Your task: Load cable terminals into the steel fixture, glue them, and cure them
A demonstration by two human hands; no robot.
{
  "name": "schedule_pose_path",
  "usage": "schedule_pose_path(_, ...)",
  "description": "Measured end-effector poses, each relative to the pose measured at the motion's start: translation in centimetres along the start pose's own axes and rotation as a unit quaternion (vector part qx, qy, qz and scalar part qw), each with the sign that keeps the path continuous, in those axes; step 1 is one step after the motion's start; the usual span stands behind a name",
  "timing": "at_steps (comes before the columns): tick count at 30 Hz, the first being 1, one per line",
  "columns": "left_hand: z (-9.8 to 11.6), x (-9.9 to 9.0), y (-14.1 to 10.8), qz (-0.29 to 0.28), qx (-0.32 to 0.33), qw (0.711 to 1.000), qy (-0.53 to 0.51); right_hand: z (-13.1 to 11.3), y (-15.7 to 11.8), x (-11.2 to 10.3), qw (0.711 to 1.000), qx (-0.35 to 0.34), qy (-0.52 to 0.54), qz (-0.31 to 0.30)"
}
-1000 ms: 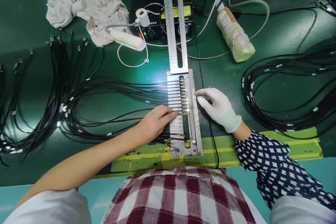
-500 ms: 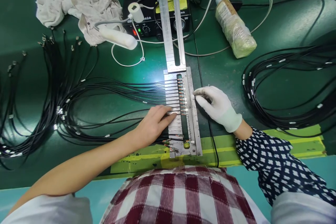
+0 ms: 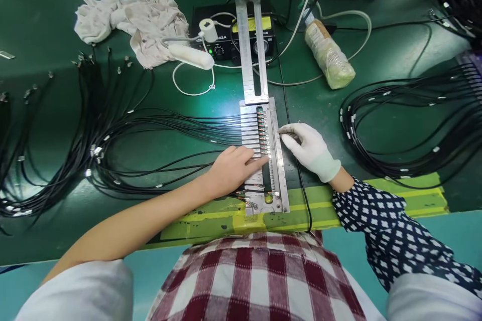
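Observation:
A flat metal fixture (image 3: pixel 274 160) lies lengthwise in front of me, with several thin black cables (image 3: pixel 203 129) laid side by side across its slotted left strip. Their stripped ends show a little orange at the connectors (image 3: pixel 261 128) along its middle opening. My bare left hand (image 3: pixel 234 168) rests over the lower cables, thumb stretched toward the connector row, fingers bent and apart from the thumb; what lies beneath them is hidden. My right hand (image 3: pixel 307 149), in a white glove, pinches the fixture's right edge. A few loose cable ends (image 3: pixel 253 204) lie at the fixture's near end.
A slotted metal plate (image 3: pixel 248 50) stretches back from the fixture, over a black control box (image 3: pixel 222 50). Near it are a white lamp (image 3: pixel 192 56), a crumpled cloth (image 3: pixel 158 25) and a plastic-wrapped bottle (image 3: pixel 329 55). Cable bundles (image 3: pixel 350 125) lie on both sides.
My left thumb has extended rightward across the cables toward the connectors, away from the fingers. My right hand keeps its place at the fixture's edge. The camera view has shifted slightly.

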State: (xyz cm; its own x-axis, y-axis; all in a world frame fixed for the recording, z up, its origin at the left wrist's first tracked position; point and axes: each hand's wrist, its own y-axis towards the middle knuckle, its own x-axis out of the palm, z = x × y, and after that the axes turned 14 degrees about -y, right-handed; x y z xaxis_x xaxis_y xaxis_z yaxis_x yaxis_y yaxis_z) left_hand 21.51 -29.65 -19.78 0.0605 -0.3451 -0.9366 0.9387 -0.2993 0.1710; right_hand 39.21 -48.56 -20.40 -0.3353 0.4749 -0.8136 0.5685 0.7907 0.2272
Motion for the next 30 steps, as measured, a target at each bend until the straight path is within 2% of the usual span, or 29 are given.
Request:
schedule_pose_path(3, 0.2, -0.4, 0.1, 0.009, -0.025, 0.999, -0.02, -0.4, -1.0, -0.4, 1.0, -0.006, 0.012, -0.007)
schedule_pose_path(6, 0.9, -1.3, -1.5, 0.008, -0.054, 0.993, -0.101, -0.7, -1.8, -0.7, 1.0, -0.013, 0.017, -0.016)
schedule_pose_path(11, 2.5, -2.4, -4.5, -0.021, -0.126, 0.944, -0.304, -0.7, -1.7, -0.6, 1.0, -0.009, 0.017, -0.024)
schedule_pose_path(14, 2.7, -2.3, -4.8, -0.006, -0.155, 0.923, -0.351, -0.6, -1.4, -0.5, 1.0, -0.003, 0.015, -0.025)
schedule_pose_path(16, 2.5, -2.2, -4.4, 0.029, -0.164, 0.914, -0.369, -0.5, -1.4, -0.4, 0.999, -0.001, 0.017, -0.028)
schedule_pose_path(18, 2.0, -1.9, -3.8, 0.079, -0.158, 0.917, -0.357, -0.5, -1.4, -0.5, 0.999, 0.002, 0.016, -0.032)
schedule_pose_path(20, 1.6, -1.5, -3.1, 0.116, -0.129, 0.936, -0.306, -0.5, -1.4, -0.5, 0.999, 0.005, 0.012, -0.034)
schedule_pose_path(24, 1.2, -0.6, -1.9, 0.118, -0.067, 0.974, -0.18, -0.5, -1.4, -0.5, 0.999, 0.002, 0.008, -0.032)
schedule_pose_path(30, 1.2, -0.3, -1.3, 0.115, -0.011, 0.989, -0.09, -0.4, -1.3, -0.4, 0.999, -0.001, 0.009, -0.04)
